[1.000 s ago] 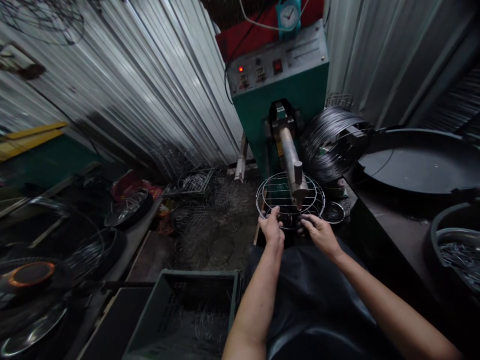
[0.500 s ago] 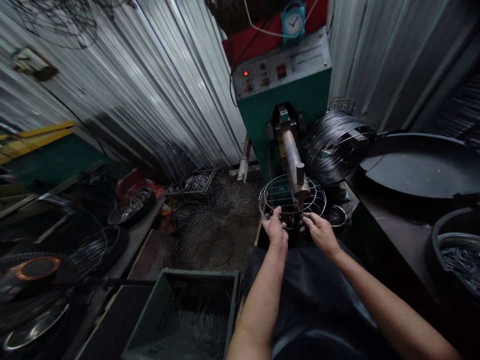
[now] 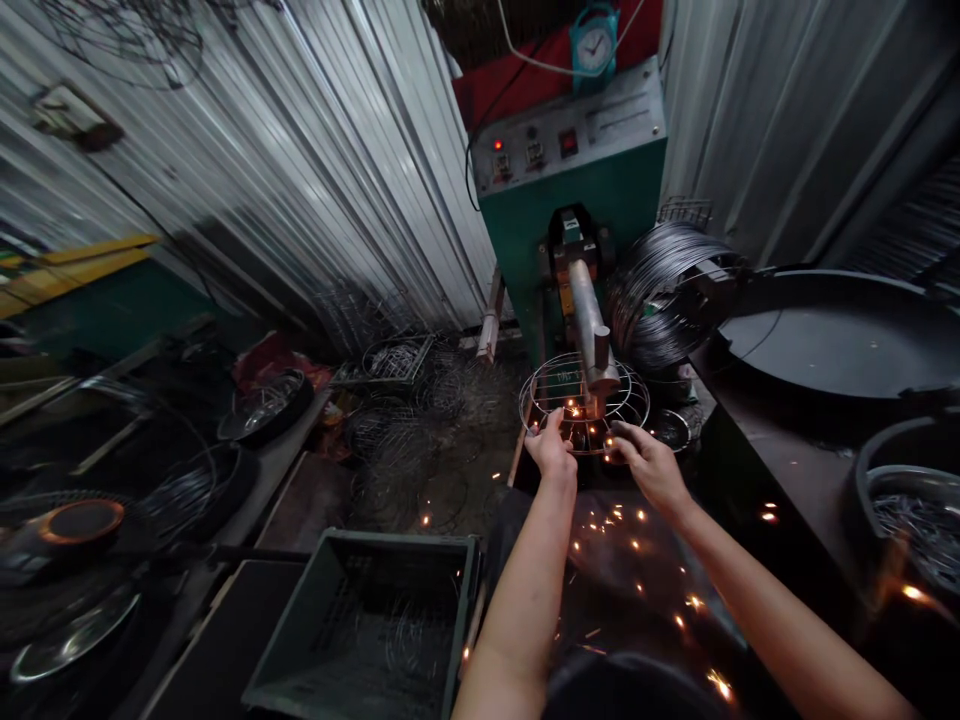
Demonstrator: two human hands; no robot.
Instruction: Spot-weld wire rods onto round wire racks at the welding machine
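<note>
A round wire rack (image 3: 546, 393), built of rings and cross wires, sits under the metal arm (image 3: 587, 310) of a green welding machine (image 3: 510, 235). My left hand (image 3: 553, 450) grips the rack's near left rim, thumb up. Close to the arm's tip, on the near right side of the rack, my right hand (image 3: 646, 462) is closed in a pinch; what lies between its fingertips is too small and dark to make out. Bright sparks (image 3: 616, 517) fly from the tip over my dark apron (image 3: 630, 590) and forearms.
A wire coil (image 3: 675, 290) stands right of the machine. Beyond it are a large black pan (image 3: 840, 335) and a tub of small metal pieces (image 3: 919, 520). At lower left sits a green crate (image 3: 360, 620) with wire pieces. More wirework lies on the floor (image 3: 420, 450).
Sparks have burst out around the arm's tip and scattered toward me. My right hand has shifted slightly right, away from the tip. My left hand stays on the rack.
</note>
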